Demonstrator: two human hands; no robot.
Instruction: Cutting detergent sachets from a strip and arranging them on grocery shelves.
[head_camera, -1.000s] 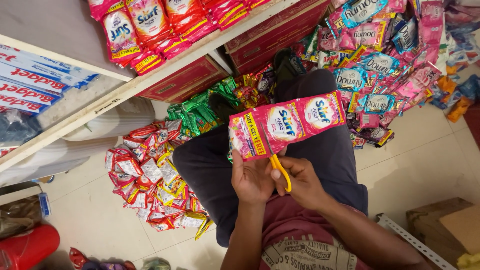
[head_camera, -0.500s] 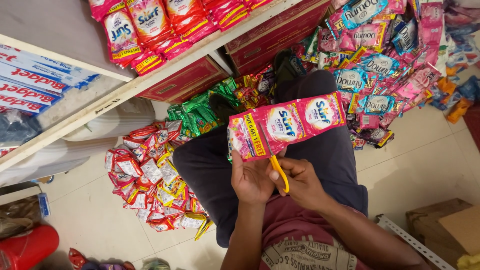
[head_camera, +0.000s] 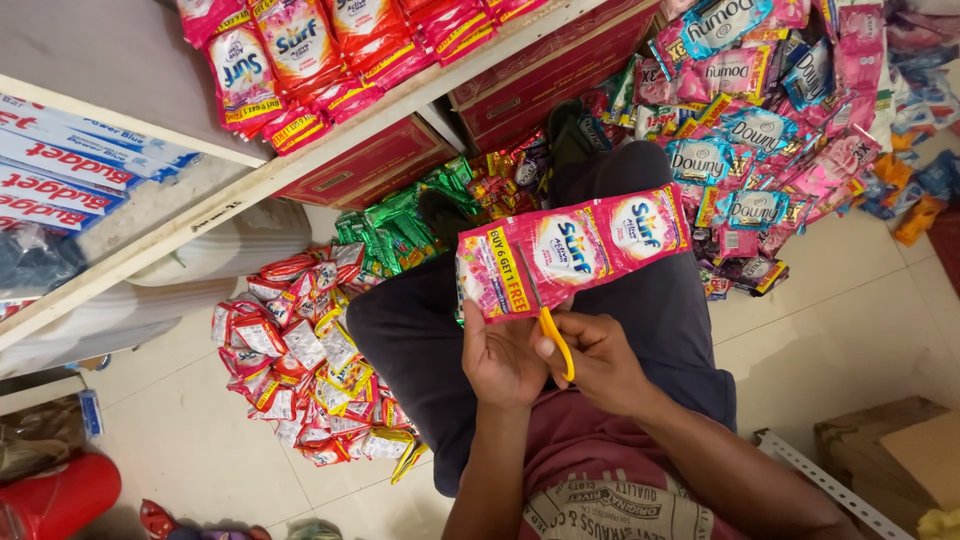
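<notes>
— What have I got in my hands right now?

— Your left hand (head_camera: 500, 355) pinches the lower edge of a pink sachet strip (head_camera: 572, 250), fingers clenched on the film, holding it up over your lap. Your right hand (head_camera: 600, 360) is closed around the yellow-handled scissors (head_camera: 552, 335), their blades laid against the strip near its left end.

— How will that strip behave?

— Light and floppy, I'd judge: thin glossy plastic film, slick to the touch, with small soft pouches joined side by side. It will sag wherever it is unsupported, so grip close to the blades, on the flat seam between pouches, not on a filled pouch, which could burst.

— And around me?

— Just left of your knee a heap of red and silver sachets (head_camera: 300, 370) lies crinkled on the pale tiled floor (head_camera: 820, 330), with green packets (head_camera: 395, 225) beyond it. To your right, farther off, a mound of pink and blue sachets (head_camera: 760, 120). Farthest, a white shelf edge (head_camera: 300, 165) carries more pink strips (head_camera: 290, 50), with red cartons (head_camera: 370, 165) tucked below.
</notes>
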